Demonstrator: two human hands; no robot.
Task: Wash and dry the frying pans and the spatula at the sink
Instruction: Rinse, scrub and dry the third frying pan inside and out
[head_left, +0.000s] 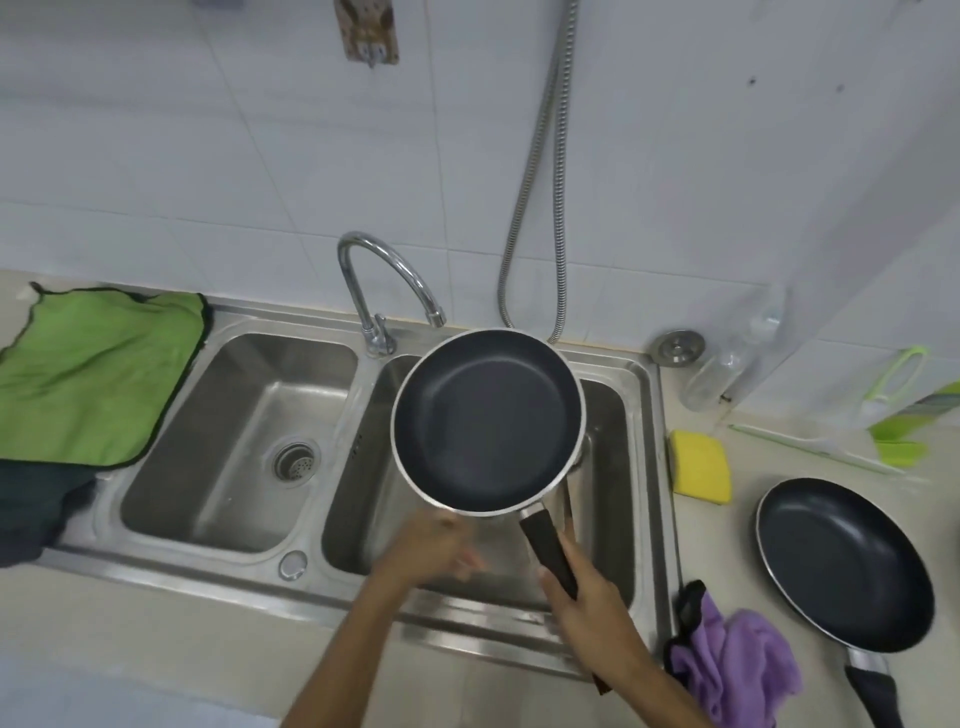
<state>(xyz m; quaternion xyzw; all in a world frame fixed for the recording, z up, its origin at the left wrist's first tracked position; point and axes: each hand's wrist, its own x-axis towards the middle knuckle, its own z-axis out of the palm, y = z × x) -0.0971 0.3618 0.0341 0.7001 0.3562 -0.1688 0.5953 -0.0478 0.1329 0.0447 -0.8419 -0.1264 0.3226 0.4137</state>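
A dark non-stick frying pan (483, 421) with a silver rim is held level above the right basin (613, 415) of the steel sink. My right hand (587, 608) is closed around its dark handle. My left hand (426, 551) is blurred just below the pan's near rim, fingers apart, holding nothing. A thin wooden stick (570, 512), possibly the spatula's handle, shows under the pan beside the handle. A second, larger frying pan (841, 561) rests on the counter to the right of the sink.
A green cloth (93, 374) lies on the counter left of the left basin (234, 415). The faucet (384, 280) arches behind the pan, with a metal hose (540, 171) on the wall. A yellow sponge (701, 467), purple cloth (737, 670) and clear bottle (727, 374) sit to the right.
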